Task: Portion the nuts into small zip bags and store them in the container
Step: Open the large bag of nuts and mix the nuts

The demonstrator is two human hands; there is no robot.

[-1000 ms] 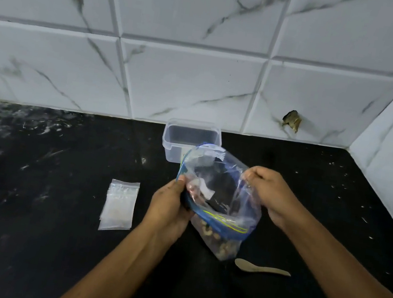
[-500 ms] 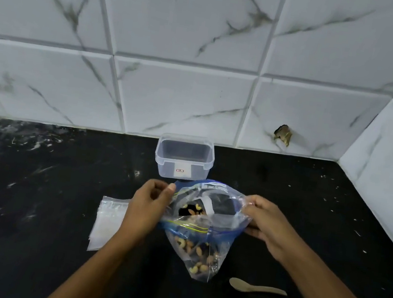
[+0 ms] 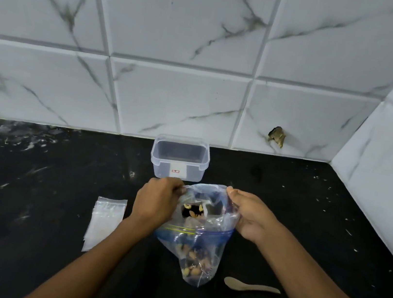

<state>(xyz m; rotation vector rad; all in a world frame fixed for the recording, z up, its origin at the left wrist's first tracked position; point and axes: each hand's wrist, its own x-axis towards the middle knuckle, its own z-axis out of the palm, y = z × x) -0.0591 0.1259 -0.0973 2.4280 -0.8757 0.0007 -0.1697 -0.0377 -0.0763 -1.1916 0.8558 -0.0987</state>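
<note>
A large clear zip bag (image 3: 197, 246) with a blue zip strip holds mixed nuts (image 3: 192, 260) in its bottom corner. It stands on the black counter, mouth pulled wide. My left hand (image 3: 156, 205) grips the left side of the mouth and my right hand (image 3: 247, 216) grips the right side. More nuts show through the opening. A stack of small zip bags (image 3: 104, 223) lies flat to the left. A clear plastic container (image 3: 180, 158) without a lid stands behind the bag by the wall. A wooden spoon (image 3: 250, 285) lies to the right.
The black counter (image 3: 31, 188) has pale smears at the left and small white specks at the right. Marble-patterned tiled walls (image 3: 180, 44) close the back and the right side. A chipped hole (image 3: 277, 136) marks the back wall.
The big bag has come down from a tilt to stand upright on the counter. Both hands have spread its mouth wider. The camera has tilted, so everything sits lower in view.
</note>
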